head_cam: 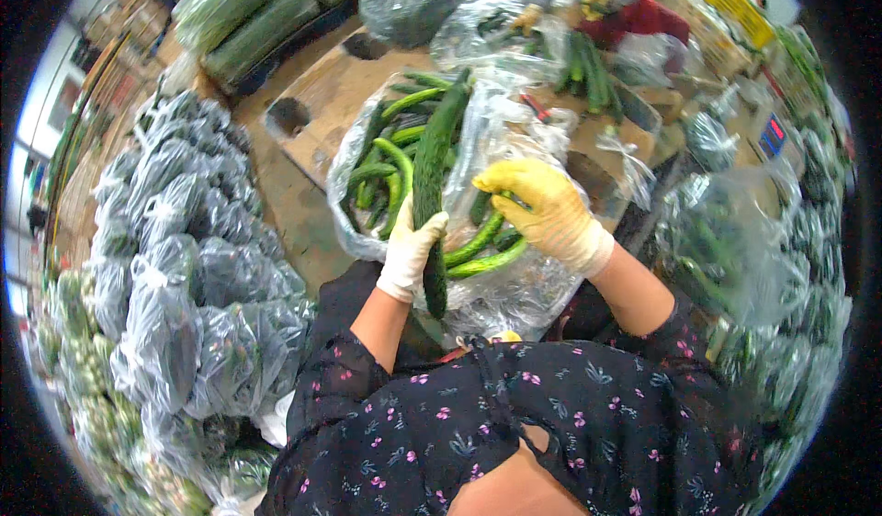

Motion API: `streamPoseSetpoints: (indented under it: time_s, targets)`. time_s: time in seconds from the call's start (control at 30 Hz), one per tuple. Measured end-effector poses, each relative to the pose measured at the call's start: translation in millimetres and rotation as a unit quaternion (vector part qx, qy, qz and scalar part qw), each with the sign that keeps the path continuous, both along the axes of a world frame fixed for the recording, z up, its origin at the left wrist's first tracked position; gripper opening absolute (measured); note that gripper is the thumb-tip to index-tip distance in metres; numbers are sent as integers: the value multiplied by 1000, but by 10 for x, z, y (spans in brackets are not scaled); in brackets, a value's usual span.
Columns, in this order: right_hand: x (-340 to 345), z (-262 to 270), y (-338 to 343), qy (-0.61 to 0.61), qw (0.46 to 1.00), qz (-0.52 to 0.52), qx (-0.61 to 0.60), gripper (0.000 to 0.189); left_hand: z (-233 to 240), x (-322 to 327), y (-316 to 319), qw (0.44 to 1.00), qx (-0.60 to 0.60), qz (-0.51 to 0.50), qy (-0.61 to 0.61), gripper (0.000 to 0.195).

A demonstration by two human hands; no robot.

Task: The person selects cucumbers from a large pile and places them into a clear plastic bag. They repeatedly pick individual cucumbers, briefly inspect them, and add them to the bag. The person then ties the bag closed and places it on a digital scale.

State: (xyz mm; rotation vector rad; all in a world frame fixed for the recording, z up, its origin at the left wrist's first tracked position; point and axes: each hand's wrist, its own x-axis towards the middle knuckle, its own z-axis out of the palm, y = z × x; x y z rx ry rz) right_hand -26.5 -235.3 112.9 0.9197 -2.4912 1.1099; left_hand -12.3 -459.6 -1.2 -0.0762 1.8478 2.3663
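Observation:
My left hand (412, 247), in a white-and-yellow work glove, grips a long dark green cucumber (439, 137) by its lower half, pointing away from me. My right hand (544, 213), gloved in yellow and white, is over the upper ends of lighter curved cucumbers (475, 244). Its fingers are bent; whether they hold one of these or only hover is unclear. Left of the long cucumber, an opened clear plastic bag (337, 192) contains several curved cucumbers (396, 164). More plastic film (510, 302) lies crumpled below my right hand.
Beneath the bags is a worn wooden board (310, 137) with hand holes. Tied plastic bags (172, 261) of produce are heaped at left. A person in red (627, 20) works across the board, near a bunch of cucumbers (589, 71). A red-handled tool (534, 106) and a lit digital display (773, 133) are rightward.

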Motion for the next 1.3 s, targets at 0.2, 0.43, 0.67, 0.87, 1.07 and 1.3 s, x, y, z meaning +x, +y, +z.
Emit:
streamPoseSetpoints:
  time_s: [0.2, 0.43, 0.67, 0.87, 1.07, 1.3]
  targets:
    - [-139, 246, 626, 10, 946, -159, 281, 39, 311, 353, 454, 977, -155, -76, 122, 51]
    - [406, 206, 1148, -296, 950, -96, 25, 46, 200, 498, 455, 956, -202, -139, 159, 57]
    - [565, -119, 1011, -415, 813, -78, -401, 51, 448, 574, 552, 976, -70, -189, 87, 55]
    - [533, -86, 587, -444, 599, 182, -641, 51, 265, 644, 696, 982, 47, -177, -43, 51]
    - [598, -445, 1037, -295, 951, -72, 65, 57, 624, 513, 566, 977, 64, -203, 0, 54]
    - [1358, 463, 915, 141, 980, -33, 139, 65, 1105, 539, 929, 879, -321, -222, 276, 39]
